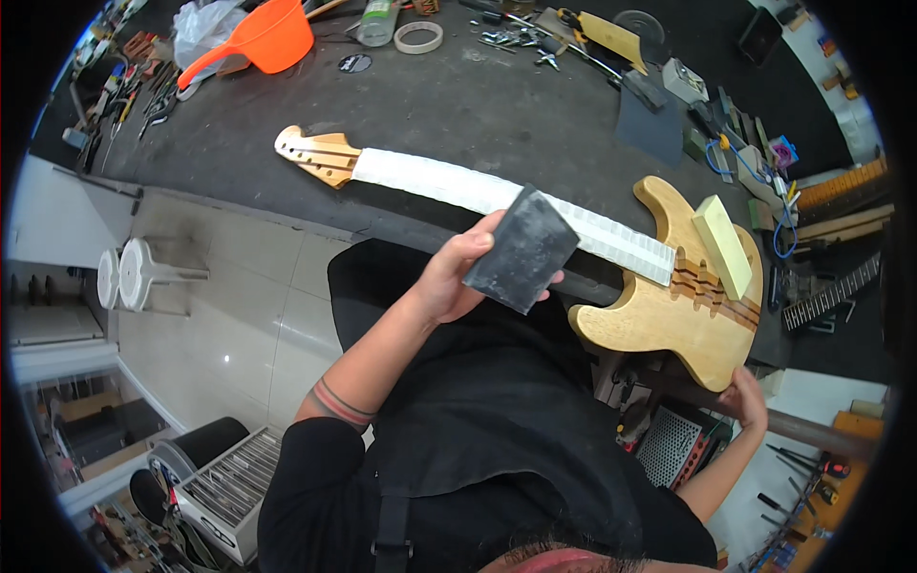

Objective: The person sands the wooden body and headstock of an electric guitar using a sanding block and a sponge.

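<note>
An unfinished electric guitar (707, 334) lies along the bench's near edge, its pale wooden body at the right and its headstock (320, 158) at the left. White tape (430, 177) covers the fretboard. My left hand (454, 272) grips a dusty black piece of sandpaper (525, 250), held up in front of the neck. Thumb on its face, the other fingers mostly hide behind it. My right hand (748, 401) holds the lower edge of the body, with some fingers out of sight. On the body rests a pale yellow rectangular block (723, 248), lying across dark wood stripes and routed slots.
The dark bench (458, 105) carries an orange dipper (272, 38), a tape roll (418, 38), a dark sheet (650, 124) and scattered tools at the back. Another fretted neck (833, 294) lies at the far right. White stools (148, 272) stand on the floor at left.
</note>
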The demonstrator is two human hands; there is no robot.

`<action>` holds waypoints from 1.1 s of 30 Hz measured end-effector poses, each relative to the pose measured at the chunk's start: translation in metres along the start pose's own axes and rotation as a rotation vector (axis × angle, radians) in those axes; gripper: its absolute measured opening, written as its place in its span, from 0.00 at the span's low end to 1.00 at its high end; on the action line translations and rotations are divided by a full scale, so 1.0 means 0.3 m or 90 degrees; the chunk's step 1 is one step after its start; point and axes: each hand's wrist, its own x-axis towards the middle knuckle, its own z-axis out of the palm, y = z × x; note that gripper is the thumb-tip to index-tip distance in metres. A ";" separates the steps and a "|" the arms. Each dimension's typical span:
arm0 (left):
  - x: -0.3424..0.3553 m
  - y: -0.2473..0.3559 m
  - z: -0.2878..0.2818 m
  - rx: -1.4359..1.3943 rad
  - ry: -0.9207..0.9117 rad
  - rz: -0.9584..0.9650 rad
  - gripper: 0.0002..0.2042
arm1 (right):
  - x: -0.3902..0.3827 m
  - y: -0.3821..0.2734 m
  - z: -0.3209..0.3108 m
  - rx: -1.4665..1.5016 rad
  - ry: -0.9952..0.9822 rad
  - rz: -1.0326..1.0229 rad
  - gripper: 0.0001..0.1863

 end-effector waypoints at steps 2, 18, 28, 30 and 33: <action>-0.005 0.008 0.007 -0.033 -0.001 -0.013 0.48 | -0.024 -0.073 -0.112 -0.303 0.174 -0.004 0.20; -0.460 0.216 -0.060 -0.001 0.161 0.354 0.56 | 0.237 -0.813 0.604 -0.675 0.108 -0.515 0.39; -0.645 0.409 -0.278 -0.044 0.295 0.633 0.51 | -0.029 -1.372 1.749 -0.628 -0.340 -0.944 0.31; -0.594 0.435 -0.308 -0.059 0.301 0.643 0.52 | -0.017 -1.416 1.980 -0.680 -0.408 -1.041 0.33; -0.594 0.460 -0.330 -0.040 0.325 0.658 0.53 | 0.046 -1.442 2.230 -0.728 -0.526 -1.102 0.33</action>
